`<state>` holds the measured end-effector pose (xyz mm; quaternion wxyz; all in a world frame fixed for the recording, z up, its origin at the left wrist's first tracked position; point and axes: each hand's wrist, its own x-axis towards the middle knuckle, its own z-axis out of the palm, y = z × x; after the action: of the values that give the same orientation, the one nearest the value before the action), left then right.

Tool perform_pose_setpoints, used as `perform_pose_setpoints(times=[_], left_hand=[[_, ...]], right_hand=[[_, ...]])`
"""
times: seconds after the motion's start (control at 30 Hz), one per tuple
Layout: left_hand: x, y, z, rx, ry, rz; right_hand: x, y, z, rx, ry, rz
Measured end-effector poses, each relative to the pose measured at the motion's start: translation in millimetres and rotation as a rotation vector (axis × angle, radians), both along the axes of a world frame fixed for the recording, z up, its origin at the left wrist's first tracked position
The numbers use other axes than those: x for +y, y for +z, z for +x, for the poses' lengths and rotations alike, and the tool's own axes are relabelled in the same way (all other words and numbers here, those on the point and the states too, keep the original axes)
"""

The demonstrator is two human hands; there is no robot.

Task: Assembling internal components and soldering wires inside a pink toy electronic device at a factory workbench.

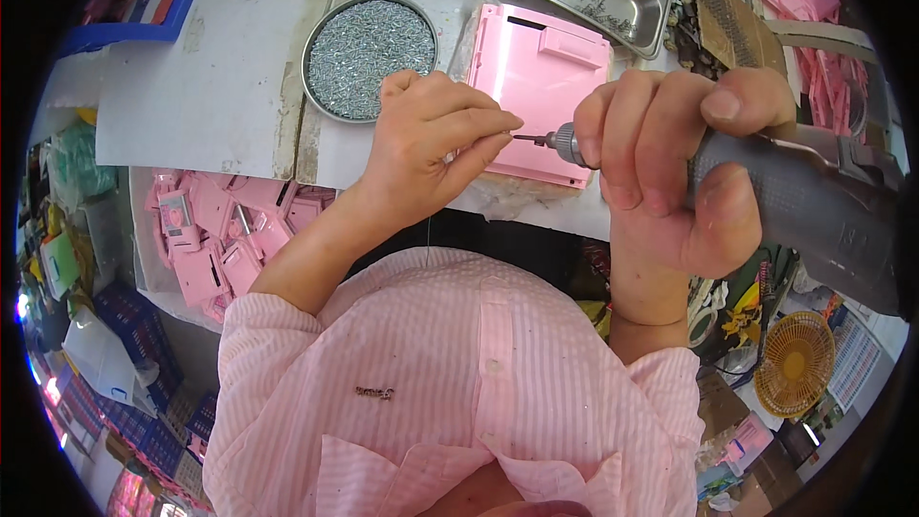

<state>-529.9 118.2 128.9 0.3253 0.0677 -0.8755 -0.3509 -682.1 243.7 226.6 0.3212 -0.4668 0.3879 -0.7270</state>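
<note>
While the pink panel point(541, 86) lies on the tabletop point(230, 86) straight ahead of the person, its slightly longer axis runs away from the body, the far end leaning a little to the right. Across that axis, nearly at right angles, points the thin bit point(529, 138) of a grey powered screwdriver point(804, 191), aimed leftward rather than down at the panel. The right hand point(661, 153) wraps the tool's body, its fingertips over the panel's right edge in this view. The left hand point(421, 139) comes in from the opposite side, thumb and forefinger narrowed almost together at the bit's tip; whether they grip anything small there cannot be told. Its fingertips reach farther in over the panel's nearer half, though their height above it is unclear. It is also the nearer hand to the round dish point(306, 77) of silvery screws just beyond its knuckles.
</note>
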Motion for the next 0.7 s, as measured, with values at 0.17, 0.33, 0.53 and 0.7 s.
perform_pose_setpoints(times=[0.17, 0.33, 0.53, 0.7], left_hand=[[2.4, -0.7, -1.6, 0.054, -0.004, 0.044], [2.6, -4.8, 5.2, 0.022, 0.042, -0.133], [-63.5, -18.1, 14.7, -0.433, 0.347, -0.29], [-79.6, -25.6, 12.5, -0.328, 0.372, -0.287]], right_hand=[[-5.1, -4.2, 1.9, -0.013, 0.029, 0.022], [-10.4, -14.8, 2.0, -0.028, 0.059, 0.018], [-3.3, -22.8, -10.3, -0.066, -0.028, -0.03], [28.5, -29.2, -15.0, -0.039, -0.116, -0.009]])
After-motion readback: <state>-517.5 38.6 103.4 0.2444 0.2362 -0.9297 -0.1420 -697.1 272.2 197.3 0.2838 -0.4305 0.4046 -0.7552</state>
